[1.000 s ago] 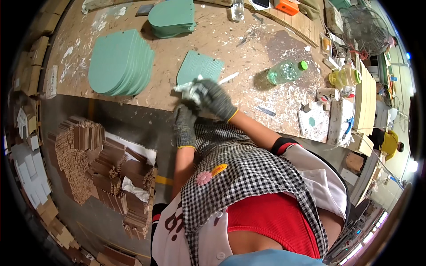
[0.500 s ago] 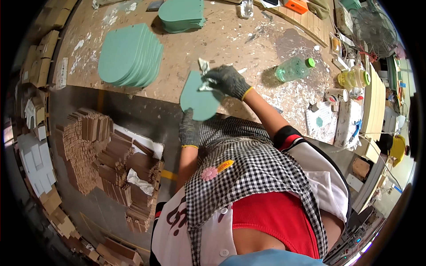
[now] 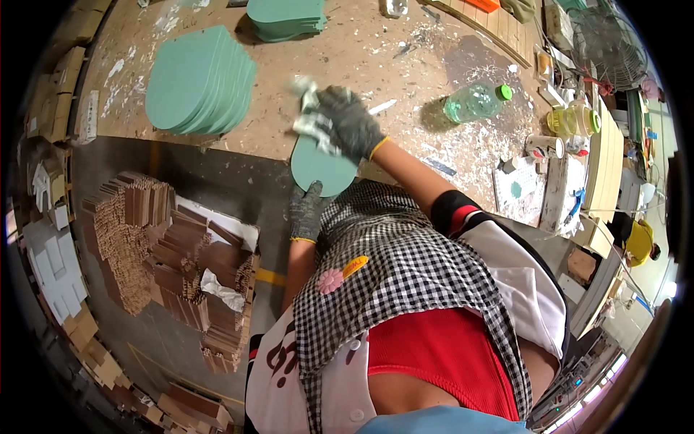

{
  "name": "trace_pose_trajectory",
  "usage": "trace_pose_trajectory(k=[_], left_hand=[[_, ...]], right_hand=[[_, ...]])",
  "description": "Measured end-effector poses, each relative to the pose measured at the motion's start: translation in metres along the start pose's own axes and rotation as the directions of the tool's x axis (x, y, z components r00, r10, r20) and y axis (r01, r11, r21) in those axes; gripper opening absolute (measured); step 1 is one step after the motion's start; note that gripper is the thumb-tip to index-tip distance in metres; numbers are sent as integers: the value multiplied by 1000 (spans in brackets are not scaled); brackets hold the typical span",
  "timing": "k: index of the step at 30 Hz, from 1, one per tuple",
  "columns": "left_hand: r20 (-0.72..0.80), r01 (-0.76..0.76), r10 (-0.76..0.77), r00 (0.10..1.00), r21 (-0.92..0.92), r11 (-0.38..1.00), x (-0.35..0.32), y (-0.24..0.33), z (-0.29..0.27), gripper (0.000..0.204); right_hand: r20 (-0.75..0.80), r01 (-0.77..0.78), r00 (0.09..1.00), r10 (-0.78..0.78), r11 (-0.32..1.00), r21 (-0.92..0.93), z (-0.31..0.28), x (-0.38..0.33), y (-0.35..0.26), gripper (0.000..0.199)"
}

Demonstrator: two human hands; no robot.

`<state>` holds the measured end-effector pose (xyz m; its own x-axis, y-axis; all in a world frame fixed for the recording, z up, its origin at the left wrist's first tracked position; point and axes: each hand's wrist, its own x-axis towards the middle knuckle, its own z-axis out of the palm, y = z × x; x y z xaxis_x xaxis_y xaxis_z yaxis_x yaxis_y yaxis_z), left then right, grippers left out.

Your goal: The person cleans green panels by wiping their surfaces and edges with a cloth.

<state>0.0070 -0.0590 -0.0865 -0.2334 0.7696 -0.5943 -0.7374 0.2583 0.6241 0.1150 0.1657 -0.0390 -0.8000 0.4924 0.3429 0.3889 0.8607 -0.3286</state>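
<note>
The widest space is taken up by the workbench (image 3: 267, 79), whose brown top is spotted with white paint and marked by a darker stain toward the far right. Below its near edge, on the left, a large pile of brown strips (image 3: 166, 246) is gathered, with a crumpled white sheet (image 3: 222, 291) lying on it. At the far right a caged fan (image 3: 609, 52) is seen. A black-and-white checked apron (image 3: 405, 267) is worn by the person at the near side. On the left of the bench a tall, leaning stack of round-ended green panels (image 3: 189, 79) is set, and a lower green stack (image 3: 285, 18) is placed beyond it, partly cut off by the frame. A single green panel (image 3: 323, 168) is held at the bench's near edge, its rounded end jutting past it. This end is touched by the gloved left hand (image 3: 306, 211), with fingertips laid on the upper face; whether the fingers are closed beneath cannot be told. Over the panel's far part the gloved right hand (image 3: 349, 121) is placed, its fingers clenched around a white rag (image 3: 313, 127), blurred at its far end. To the right, a clear green-capped bottle (image 3: 473, 103) is laid on its side, and a flat strip (image 3: 439, 167) is left nearer the edge.
</note>
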Motion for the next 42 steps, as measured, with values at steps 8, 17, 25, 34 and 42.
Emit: trace_pose_trajectory(k=[8,17,25,34,42], left_hand=[[-35,49,-48,998,19,999,-32,50,40,32],[684,-478,402,609,721,-502,-2,79,48,48],[687,-294,256,680,575,-764,19,54,33,45],[416,-442,180,892,885,145,55,23,13,33],[-182,-18,73,980,285,958,41,10,50,32]], right_hand=[[146,-115,374,916,-110,987,-37,-32,75,38],[-313,-434,630,711,656,617,-66,-146,91,40],[-361,-352,611,705,650,673,-60,-142,80,49],[91,-41,996,3,908,418,-17,-55,-32,41],[131,-228,973,190,880,417,-2,-67,-13,53]])
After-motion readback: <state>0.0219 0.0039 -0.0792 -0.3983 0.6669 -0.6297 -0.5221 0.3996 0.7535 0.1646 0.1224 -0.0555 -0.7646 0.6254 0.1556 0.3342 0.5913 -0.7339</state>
